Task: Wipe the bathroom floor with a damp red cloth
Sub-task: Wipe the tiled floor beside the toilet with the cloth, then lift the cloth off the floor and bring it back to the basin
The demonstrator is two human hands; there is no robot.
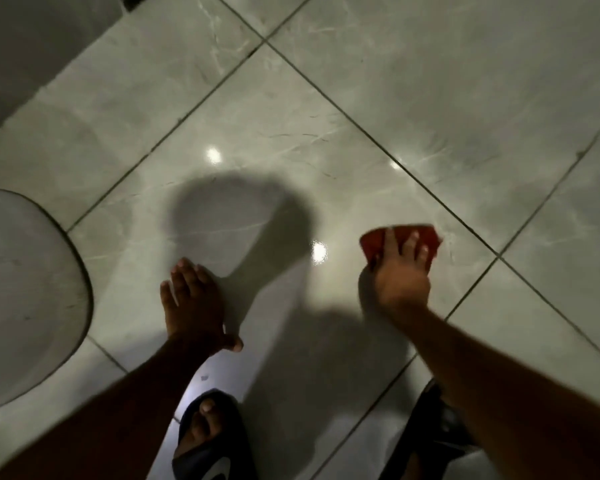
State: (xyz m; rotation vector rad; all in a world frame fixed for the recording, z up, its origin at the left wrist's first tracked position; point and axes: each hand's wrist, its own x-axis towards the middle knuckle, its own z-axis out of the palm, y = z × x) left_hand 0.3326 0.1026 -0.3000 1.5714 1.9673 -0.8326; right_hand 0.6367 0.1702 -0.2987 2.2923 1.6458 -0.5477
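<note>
Two dark slippers (215,445) stand at the bottom of the frame. Above them the left hand (194,306) lies flat on the floor (291,116), fingers straight and holding nothing, with the toilet (25,299) crowding the left edge. Right of centre, the right hand (400,282) presses the red cloth (373,244) down with spread fingers; glossy tiles lie open beyond it.

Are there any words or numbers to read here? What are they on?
None can be read.
On the left slipper there is a white mark on the strap, blurred and cut by the picture's edge; no letters can be made out.
The red cloth, the floor tiles and the white rounded fixture show no writing.
</note>
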